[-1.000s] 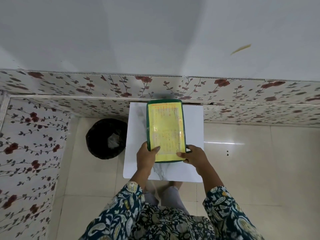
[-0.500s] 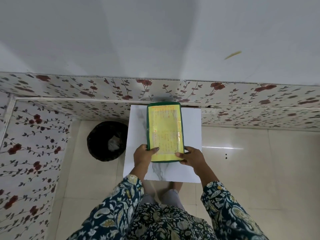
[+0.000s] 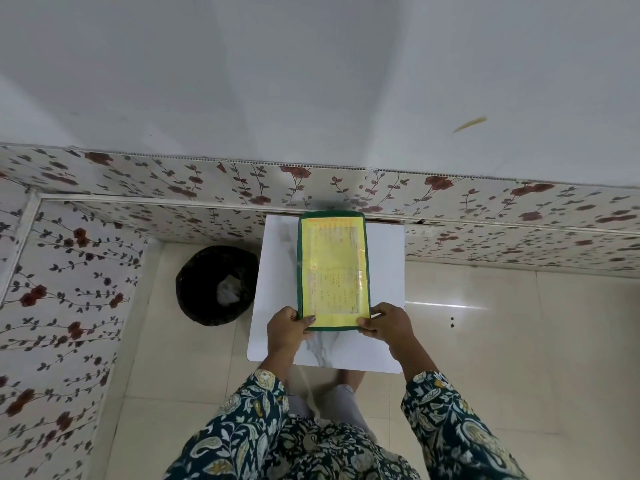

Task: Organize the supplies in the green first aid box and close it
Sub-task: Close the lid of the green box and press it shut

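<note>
Green first aid box [image 3: 331, 270], yellow-labelled lid shut, lies flat.

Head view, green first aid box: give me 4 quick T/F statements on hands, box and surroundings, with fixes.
1. Both hands grip the near end of the green first aid box. True: left hand at the near left corner, right hand at the near right.
2. The box lies open with supplies showing. False: only its yellow label in a green rim shows; no supplies visible.
3. The box sits on the floor. False: it is over the white marble-look table.
4. A black bin stands left of the table. True.
</note>
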The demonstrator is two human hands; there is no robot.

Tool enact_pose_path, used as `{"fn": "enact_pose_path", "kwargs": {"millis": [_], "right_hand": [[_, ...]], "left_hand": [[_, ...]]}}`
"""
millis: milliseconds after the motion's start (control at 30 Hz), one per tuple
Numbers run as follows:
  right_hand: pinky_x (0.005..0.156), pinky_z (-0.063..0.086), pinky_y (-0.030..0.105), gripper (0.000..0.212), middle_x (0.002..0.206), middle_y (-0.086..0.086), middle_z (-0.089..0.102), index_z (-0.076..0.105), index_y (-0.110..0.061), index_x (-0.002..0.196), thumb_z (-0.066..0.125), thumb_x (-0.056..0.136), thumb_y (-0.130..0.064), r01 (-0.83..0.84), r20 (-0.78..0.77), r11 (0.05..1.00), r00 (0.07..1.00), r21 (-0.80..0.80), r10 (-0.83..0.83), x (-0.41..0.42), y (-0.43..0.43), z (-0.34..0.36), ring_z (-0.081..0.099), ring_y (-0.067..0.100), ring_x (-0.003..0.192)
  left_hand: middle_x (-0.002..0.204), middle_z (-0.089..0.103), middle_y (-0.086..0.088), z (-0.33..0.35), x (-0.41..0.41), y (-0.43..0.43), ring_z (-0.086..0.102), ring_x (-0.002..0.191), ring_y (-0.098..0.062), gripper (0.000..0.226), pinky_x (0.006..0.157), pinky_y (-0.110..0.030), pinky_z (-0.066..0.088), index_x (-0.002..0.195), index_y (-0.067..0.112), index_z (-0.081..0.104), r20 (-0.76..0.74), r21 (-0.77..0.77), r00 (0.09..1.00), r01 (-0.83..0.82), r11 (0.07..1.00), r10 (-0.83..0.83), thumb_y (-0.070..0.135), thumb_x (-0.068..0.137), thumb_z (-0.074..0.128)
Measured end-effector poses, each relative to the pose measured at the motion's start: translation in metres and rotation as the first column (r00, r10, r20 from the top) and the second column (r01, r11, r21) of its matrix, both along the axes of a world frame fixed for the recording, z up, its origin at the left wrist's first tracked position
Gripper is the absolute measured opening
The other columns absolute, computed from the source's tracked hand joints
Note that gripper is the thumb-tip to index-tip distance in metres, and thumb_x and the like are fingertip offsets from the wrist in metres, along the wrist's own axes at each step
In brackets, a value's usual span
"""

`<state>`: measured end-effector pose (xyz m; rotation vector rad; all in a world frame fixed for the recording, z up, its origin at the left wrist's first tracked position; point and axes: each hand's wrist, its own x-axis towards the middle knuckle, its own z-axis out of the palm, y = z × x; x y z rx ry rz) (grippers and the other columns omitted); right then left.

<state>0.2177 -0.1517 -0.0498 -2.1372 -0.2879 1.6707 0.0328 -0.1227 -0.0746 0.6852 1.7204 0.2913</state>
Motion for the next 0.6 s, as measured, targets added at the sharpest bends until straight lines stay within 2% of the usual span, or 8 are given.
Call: {"fn": "enact_pose_path", "kwargs": {"millis": [67, 133, 200, 267, 333, 433, 500, 600], "right_hand": [[0.066, 0.059, 0.027, 0.023, 0.107, 0.027, 0.065, 0.056, 0.005, 0.094, 0.071, 0.077, 0.001, -0.083, -0.03, 0.996, 0.996, -0.026, 0.082, 0.003, 0.001, 0.004, 0.064, 0.028, 0.078], [0.079, 0.055, 0.033, 0.045, 0.108, 0.022, 0.064, 0.055, 0.005, 0.113, 0.074, 0.076, -0.012, -0.205, -0.013, 0.978, 0.979, -0.025, 0.205, 0.008, 0.01, 0.004, 0.061, 0.025, 0.087], [0.094, 0.048, 0.04, 0.056, 0.122, 0.021, 0.059, 0.052, 0.0, 0.123, 0.074, 0.077, -0.025, -0.232, 0.082, 0.973, 0.97, 0.005, 0.231, 0.015, 0.028, 0.005, 0.057, 0.026, 0.102], [0.101, 0.043, 0.042, 0.056, 0.132, 0.019, 0.054, 0.049, -0.003, 0.129, 0.064, 0.084, -0.034, -0.224, 0.182, 0.972, 0.961, 0.064, 0.21, 0.017, 0.053, 0.008, 0.054, 0.028, 0.114], [0.105, 0.039, 0.042, 0.053, 0.14, 0.018, 0.047, 0.041, -0.006, 0.136, 0.052, 0.092, -0.033, -0.205, 0.206, 0.969, 0.963, 0.136, 0.175, 0.015, 0.081, 0.012, 0.049, 0.029, 0.122], [0.106, 0.037, 0.042, 0.052, 0.147, 0.015, 0.04, 0.024, -0.017, 0.146, 0.041, 0.098, -0.024, -0.258, 0.241, 0.935, 0.95, 0.241, 0.2, 0.009, 0.113, 0.014, 0.042, 0.033, 0.132], [0.102, 0.041, 0.042, 0.052, 0.144, 0.015, 0.044, 0.021, -0.023, 0.147, 0.039, 0.098, -0.022, -0.348, 0.313, 0.905, 0.912, 0.246, 0.265, 0.007, 0.121, 0.011, 0.047, 0.035, 0.127], [0.099, 0.044, 0.041, 0.053, 0.139, 0.014, 0.051, 0.02, -0.024, 0.147, 0.04, 0.098, -0.021, -0.385, 0.352, 0.892, 0.89, 0.236, 0.291, 0.008, 0.123, 0.006, 0.051, 0.034, 0.122]], "left_hand": [[0.096, 0.061, -0.021, 0.003, -0.002, 0.003, 0.065, 0.081, -0.033, 0.027, 0.057, -0.021, 0.058, 0.067, 0.006, 0.046, 0.025, -0.037, 1.0, -0.009, 0.999, 0.009, 0.004, 0.082, 0.069], [0.097, 0.06, -0.02, 0.008, -0.005, 0.012, 0.064, 0.071, -0.026, 0.026, 0.051, -0.017, 0.057, 0.07, 0.006, 0.048, 0.066, -0.075, 0.998, -0.008, 0.997, 0.013, 0.012, 0.082, 0.071], [0.091, 0.06, -0.018, 0.018, -0.005, 0.025, 0.061, 0.068, -0.021, 0.033, 0.055, -0.023, 0.053, 0.077, 0.004, 0.053, 0.062, -0.129, 0.996, 0.076, 0.989, -0.068, 0.032, 0.08, 0.07], [0.113, 0.059, -0.022, 0.025, -0.001, 0.044, 0.061, 0.098, -0.032, 0.059, 0.075, -0.031, 0.046, 0.112, -0.002, 0.055, -0.072, -0.154, 0.97, 0.217, 0.964, -0.23, 0.047, 0.082, 0.064], [0.144, 0.043, -0.019, 0.032, 0.009, 0.072, 0.046, 0.129, -0.033, 0.072, 0.097, -0.037, 0.042, 0.14, -0.001, 0.033, -0.193, -0.057, 0.939, 0.279, 0.959, -0.285, 0.045, 0.089, 0.054], [0.155, 0.028, -0.013, 0.034, 0.032, 0.108, 0.037, 0.137, -0.03, 0.065, 0.111, -0.04, 0.037, 0.149, 0.009, 0.017, -0.141, 0.154, 0.917, 0.392, 0.907, -0.373, 0.029, 0.095, 0.049], [0.16, 0.018, -0.009, 0.03, 0.039, 0.122, 0.034, 0.14, -0.031, 0.071, 0.11, -0.04, 0.036, 0.152, 0.014, 0.001, -0.164, 0.159, 0.878, 0.473, 0.867, -0.449, 0.021, 0.097, 0.046], [0.157, 0.027, -0.013, 0.02, 0.037, 0.128, 0.048, 0.127, -0.038, 0.072, 0.095, -0.041, 0.046, 0.152, 0.022, -0.003, -0.222, 0.118, 0.844, 0.52, 0.846, -0.488, 0.018, 0.098, 0.044]]}}
